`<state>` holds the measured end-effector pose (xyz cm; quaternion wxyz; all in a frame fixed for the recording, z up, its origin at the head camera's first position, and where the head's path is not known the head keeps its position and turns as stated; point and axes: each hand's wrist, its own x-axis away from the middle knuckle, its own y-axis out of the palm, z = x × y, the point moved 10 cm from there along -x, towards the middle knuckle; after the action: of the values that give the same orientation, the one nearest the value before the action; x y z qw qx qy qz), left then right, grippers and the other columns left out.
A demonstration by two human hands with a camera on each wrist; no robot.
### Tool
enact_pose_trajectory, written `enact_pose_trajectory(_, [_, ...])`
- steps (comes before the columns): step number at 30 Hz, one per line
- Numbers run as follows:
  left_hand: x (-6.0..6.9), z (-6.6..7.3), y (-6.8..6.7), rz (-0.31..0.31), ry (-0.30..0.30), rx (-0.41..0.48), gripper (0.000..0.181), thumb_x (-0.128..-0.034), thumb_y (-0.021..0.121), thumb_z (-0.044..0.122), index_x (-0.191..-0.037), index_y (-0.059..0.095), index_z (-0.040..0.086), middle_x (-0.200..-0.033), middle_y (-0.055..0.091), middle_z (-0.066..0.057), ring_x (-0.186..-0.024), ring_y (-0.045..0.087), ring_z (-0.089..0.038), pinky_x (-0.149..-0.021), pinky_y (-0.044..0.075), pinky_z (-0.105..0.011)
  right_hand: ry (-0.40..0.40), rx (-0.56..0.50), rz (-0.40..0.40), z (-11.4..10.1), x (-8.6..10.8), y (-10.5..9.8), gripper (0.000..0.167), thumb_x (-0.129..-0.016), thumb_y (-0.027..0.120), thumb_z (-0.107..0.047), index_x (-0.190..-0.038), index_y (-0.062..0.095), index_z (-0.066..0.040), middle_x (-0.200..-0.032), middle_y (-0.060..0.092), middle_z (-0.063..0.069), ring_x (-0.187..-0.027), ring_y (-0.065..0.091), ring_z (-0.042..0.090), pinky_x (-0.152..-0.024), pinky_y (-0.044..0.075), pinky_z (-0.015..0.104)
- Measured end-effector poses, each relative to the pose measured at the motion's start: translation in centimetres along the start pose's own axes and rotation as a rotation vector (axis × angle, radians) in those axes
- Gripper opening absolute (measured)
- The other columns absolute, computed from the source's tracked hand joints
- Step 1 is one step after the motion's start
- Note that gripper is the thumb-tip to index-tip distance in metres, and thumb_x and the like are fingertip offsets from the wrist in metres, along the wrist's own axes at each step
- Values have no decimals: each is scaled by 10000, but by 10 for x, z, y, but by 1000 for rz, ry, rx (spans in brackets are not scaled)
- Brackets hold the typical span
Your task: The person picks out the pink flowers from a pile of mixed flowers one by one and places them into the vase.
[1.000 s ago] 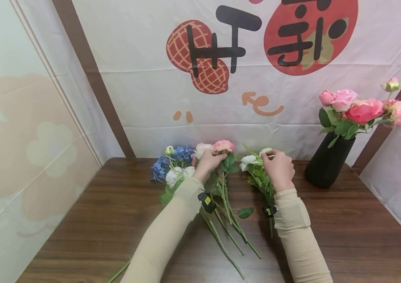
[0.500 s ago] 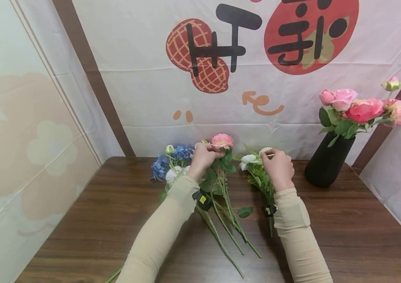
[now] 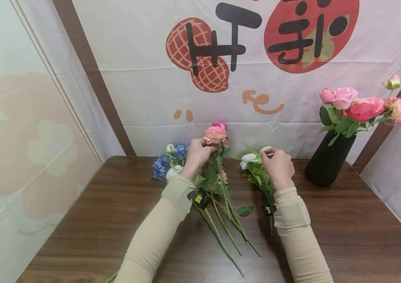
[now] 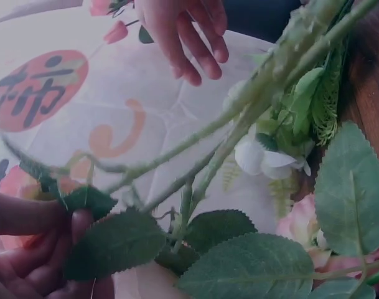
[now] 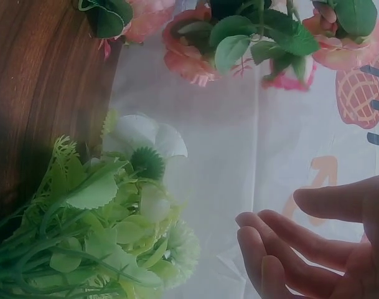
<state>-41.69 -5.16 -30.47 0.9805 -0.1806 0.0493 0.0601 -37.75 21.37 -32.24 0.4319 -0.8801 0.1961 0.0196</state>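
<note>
My left hand (image 3: 198, 155) pinches a pink artificial flower (image 3: 216, 133) just below its bloom, holding it raised against the backdrop. A magenta bloom (image 3: 221, 125) shows behind it. In the left wrist view, the fingers (image 4: 27, 215) grip close under the flower head, among green leaves (image 4: 117, 243). My right hand (image 3: 277, 166) hovers by a bunch of white flowers with green foliage (image 3: 262, 181). The right wrist view shows its fingers (image 5: 301, 268) loosely bent, apart from the bunch, with nothing in them.
A black vase (image 3: 329, 161) with pink roses (image 3: 365, 109) stands at the table's right back. Blue hydrangea (image 3: 160, 167) and a white flower (image 3: 174, 171) lie left of my left hand. Long stems (image 3: 221, 239) and a loose leaf (image 3: 245, 211) lie on the wooden table (image 3: 356, 232).
My left hand has lifted the pink flower upward and slightly left, and the magenta bloom has come into sight behind it. The right hand has stayed nearly still.
</note>
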Motion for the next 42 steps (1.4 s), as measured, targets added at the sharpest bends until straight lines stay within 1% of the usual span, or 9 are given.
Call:
enact_pose_trajectory(3, [0, -4, -2, 18, -6, 17, 149, -834, 694, 139, -862, 715, -6, -787, 604, -23, -744, 492, -165, -626, 398, -254, -2, 1, 1, 0, 0, -1, 345, -936, 507, -424, -1120, 679, -188, -991, 716, 97, -745, 624, 330, -503, 447, 403])
enact_pose_trajectory(7, [2, -10, -3, 21, -28, 121, 123, -852, 662, 98, -901, 713, -3, -879, 668, -72, -800, 564, -182, -669, 458, -286, -8, -4, -5, -1, 1, -1, 354, -940, 502, -423, -1127, 677, -178, -987, 715, 108, -687, 619, 300, -475, 444, 378])
enact_pose_trajectory(11, [2, -8, -5, 10, -18, 218, 192, -880, 584, 44, -1018, 700, -20, -984, 695, -138, -717, 563, -141, -598, 461, -251, -10, -10, -7, -1, 1, -1, 356, -941, 495, -423, -1127, 676, -179, -1000, 714, 107, -694, 620, 299, -478, 445, 379])
enact_pose_trajectory(17, [1, -5, -9, 32, 43, 147, 270, -894, 491, -19, -1081, 684, 5, -1039, 694, -142, -554, 403, -124, -495, 320, -229, -41, -8, 16, -8, 3, -3, 349, -939, 518, -418, -1103, 690, -162, -977, 719, 110, -694, 631, 302, -503, 448, 392])
enact_pose_trajectory(21, [0, -3, -9, 33, 85, 114, 275, -910, 503, 3, -1132, 665, 14, -1092, 688, -137, -738, 516, -162, -590, 376, -235, -92, -5, 23, -17, 5, -2, 350, -938, 535, -394, -1084, 696, -120, -941, 723, 132, -671, 641, 272, -509, 462, 360])
enact_pose_trajectory(23, [0, -2, -8, 18, 108, 149, 296, -912, 483, -13, -1163, 639, -8, -1136, 669, -151, -851, 539, -180, -657, 396, -242, -97, -9, 16, -18, 6, -1, 350, -940, 533, -393, -1084, 694, -117, -935, 724, 129, -675, 640, 263, -509, 458, 349])
enact_pose_trajectory(28, [-2, -1, 0, -69, 129, 341, 277, -954, 472, 12, -1198, 598, -29, -1140, 646, -201, -976, 592, -195, -768, 443, -256, -98, -16, 16, -18, 5, -1, 358, -941, 530, -400, -1101, 693, -124, -947, 724, 124, -714, 648, 268, -541, 469, 360])
enact_pose_trajectory(35, [-1, -18, 15, -178, 20, 553, 282, -953, 463, -20, -1206, 581, -58, -856, 710, -78, -784, 674, -110, -722, 526, -213, -118, -30, 28, -19, 5, -2, 353, -938, 539, -384, -1095, 697, -110, -934, 724, 136, -699, 649, 268, -539, 469, 360])
enact_pose_trajectory(42, [0, -13, 13, -175, 10, 917, 312, -949, 436, -63, -1256, 489, -90, -769, 684, 2, -793, 667, -103, -697, 527, -206, -144, -61, -21, -21, 5, 4, 333, -935, 558, -356, -1091, 697, -97, -950, 720, 150, -719, 649, 278, -565, 486, 361])
